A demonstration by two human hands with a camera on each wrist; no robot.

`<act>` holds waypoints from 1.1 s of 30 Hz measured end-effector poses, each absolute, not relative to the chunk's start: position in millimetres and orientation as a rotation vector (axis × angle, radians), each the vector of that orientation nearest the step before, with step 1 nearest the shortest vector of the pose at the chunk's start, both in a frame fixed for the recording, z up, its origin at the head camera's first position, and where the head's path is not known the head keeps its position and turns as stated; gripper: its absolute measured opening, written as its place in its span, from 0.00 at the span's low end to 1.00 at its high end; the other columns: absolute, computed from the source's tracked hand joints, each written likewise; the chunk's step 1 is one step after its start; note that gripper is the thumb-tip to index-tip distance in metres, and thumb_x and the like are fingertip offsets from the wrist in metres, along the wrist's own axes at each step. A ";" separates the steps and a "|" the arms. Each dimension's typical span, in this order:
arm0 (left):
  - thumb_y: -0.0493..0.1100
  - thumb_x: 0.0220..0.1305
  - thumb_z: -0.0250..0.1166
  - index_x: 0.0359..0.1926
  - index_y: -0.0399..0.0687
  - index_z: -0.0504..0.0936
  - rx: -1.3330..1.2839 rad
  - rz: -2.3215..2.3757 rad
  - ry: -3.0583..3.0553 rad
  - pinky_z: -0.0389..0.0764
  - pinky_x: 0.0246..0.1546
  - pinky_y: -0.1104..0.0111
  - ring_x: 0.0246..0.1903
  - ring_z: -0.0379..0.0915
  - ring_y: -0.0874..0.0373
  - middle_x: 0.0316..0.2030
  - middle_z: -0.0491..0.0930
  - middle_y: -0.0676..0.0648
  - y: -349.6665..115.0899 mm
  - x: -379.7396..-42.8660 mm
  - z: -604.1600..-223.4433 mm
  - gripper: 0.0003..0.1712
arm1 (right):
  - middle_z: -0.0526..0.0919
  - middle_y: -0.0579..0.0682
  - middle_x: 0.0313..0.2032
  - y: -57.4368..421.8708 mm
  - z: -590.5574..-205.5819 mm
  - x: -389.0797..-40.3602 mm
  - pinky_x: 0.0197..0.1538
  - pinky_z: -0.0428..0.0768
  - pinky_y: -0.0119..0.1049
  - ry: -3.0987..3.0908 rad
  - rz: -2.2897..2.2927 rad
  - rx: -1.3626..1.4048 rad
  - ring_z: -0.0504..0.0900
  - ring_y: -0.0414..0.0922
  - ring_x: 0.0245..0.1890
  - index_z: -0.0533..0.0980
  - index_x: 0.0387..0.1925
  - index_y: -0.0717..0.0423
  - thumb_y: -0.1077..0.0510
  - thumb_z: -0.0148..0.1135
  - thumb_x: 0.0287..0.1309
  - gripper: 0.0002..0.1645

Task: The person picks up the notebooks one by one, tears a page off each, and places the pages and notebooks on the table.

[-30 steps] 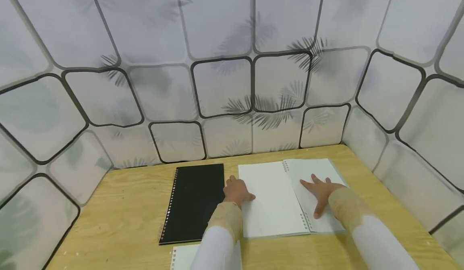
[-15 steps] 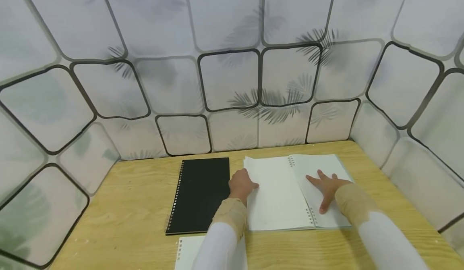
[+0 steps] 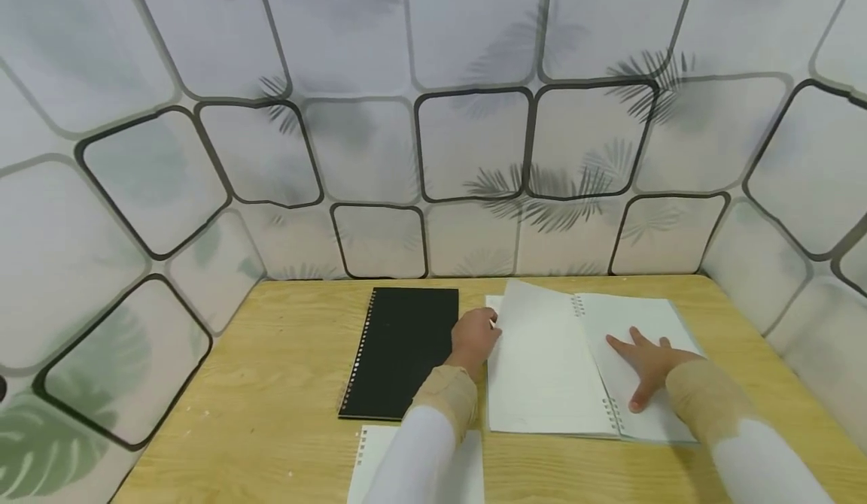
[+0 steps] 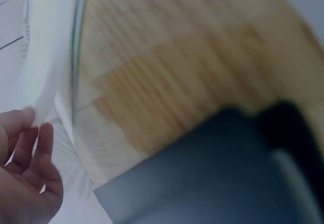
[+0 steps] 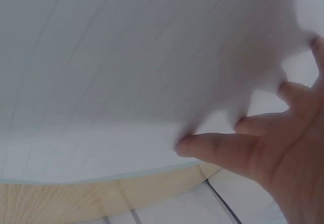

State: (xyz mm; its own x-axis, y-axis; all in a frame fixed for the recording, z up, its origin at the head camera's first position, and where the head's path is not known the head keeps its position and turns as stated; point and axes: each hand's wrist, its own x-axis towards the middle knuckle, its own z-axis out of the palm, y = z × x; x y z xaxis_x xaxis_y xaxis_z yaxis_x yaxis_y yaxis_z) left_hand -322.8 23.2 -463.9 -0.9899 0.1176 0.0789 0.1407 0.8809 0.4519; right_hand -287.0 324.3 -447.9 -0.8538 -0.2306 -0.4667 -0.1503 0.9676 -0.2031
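Observation:
A spiral notebook (image 3: 542,384) lies spread on the wooden table, its binding running between two white pages. My left hand (image 3: 475,336) pinches the outer edge of a left-hand page (image 4: 48,46) between thumb and fingers, and that page lifts and bends up at its far corner. In the left wrist view the thumb and fingertips meet on the paper. My right hand (image 3: 646,366) rests on the right-hand page (image 5: 101,72) with its fingers spread, fingertips touching the faintly lined paper.
A black spiral notebook (image 3: 406,346) lies shut just left of the left hand. Nearer the front edge is a white sheet with punched holes (image 3: 375,444), partly covered by the left sleeve. A patterned wall (image 3: 467,241) stands behind the wooden table (image 3: 271,368).
My left hand has taken hold of the left page's edge and raised it, lifting its far corner toward the binding. The right hand stays on its page. The head view has swung left.

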 end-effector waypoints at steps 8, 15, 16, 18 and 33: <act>0.52 0.65 0.56 0.28 0.53 0.82 -0.363 -0.527 -2.992 0.64 0.20 0.75 0.20 0.66 0.65 0.25 0.77 0.54 28.2 -325.3 -454.0 0.14 | 0.43 0.76 0.65 315.8 -438.3 -284.5 0.52 0.56 0.76 2.617 -0.209 -0.227 0.48 0.85 0.57 0.51 0.69 0.54 0.37 0.79 0.13 0.77; 0.51 0.65 0.56 0.34 0.52 0.83 -0.382 -0.567 -2.979 0.68 0.20 0.75 0.22 0.72 0.65 0.28 0.82 0.54 30.4 -320.6 -454.4 0.13 | 0.38 0.74 0.67 294.9 -431.7 -290.9 0.51 0.61 0.73 2.661 -0.229 -0.211 0.53 0.81 0.59 0.50 0.70 0.49 0.37 0.78 0.11 0.77; 0.50 0.65 0.57 0.35 0.52 0.83 -0.382 -0.592 -2.961 0.69 0.20 0.74 0.22 0.73 0.65 0.28 0.82 0.54 30.4 -320.0 -454.5 0.12 | 0.37 0.74 0.68 292.1 -432.2 -291.0 0.51 0.60 0.74 2.658 -0.216 -0.214 0.52 0.82 0.58 0.48 0.70 0.47 0.36 0.78 0.10 0.79; 0.50 0.64 0.57 0.37 0.52 0.83 -0.386 -0.617 -2.925 0.71 0.21 0.74 0.24 0.76 0.64 0.29 0.84 0.54 30.1 -318.6 -453.6 0.11 | 0.39 0.74 0.68 289.0 -433.1 -291.8 0.50 0.59 0.76 2.653 -0.172 -0.241 0.52 0.84 0.57 0.48 0.70 0.47 0.35 0.77 0.09 0.79; 0.48 0.65 0.57 0.30 0.54 0.80 -0.569 -0.357 -2.836 0.59 0.14 0.76 0.13 0.61 0.67 0.17 0.76 0.56 21.1 -316.7 -443.4 0.09 | 0.44 0.69 0.69 285.1 -431.9 -295.4 0.55 0.54 0.75 2.675 -0.137 -0.218 0.47 0.82 0.60 0.51 0.70 0.52 0.37 0.78 0.10 0.78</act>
State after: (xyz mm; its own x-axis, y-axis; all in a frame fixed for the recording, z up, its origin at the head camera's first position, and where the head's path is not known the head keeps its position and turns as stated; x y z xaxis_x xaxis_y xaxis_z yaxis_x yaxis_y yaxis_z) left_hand -316.7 21.1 -443.4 -0.8991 0.3472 0.2668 0.4025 0.8952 0.1913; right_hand -295.4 285.1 -431.9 -0.8863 -0.1754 -0.4287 -0.1307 0.9826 -0.1318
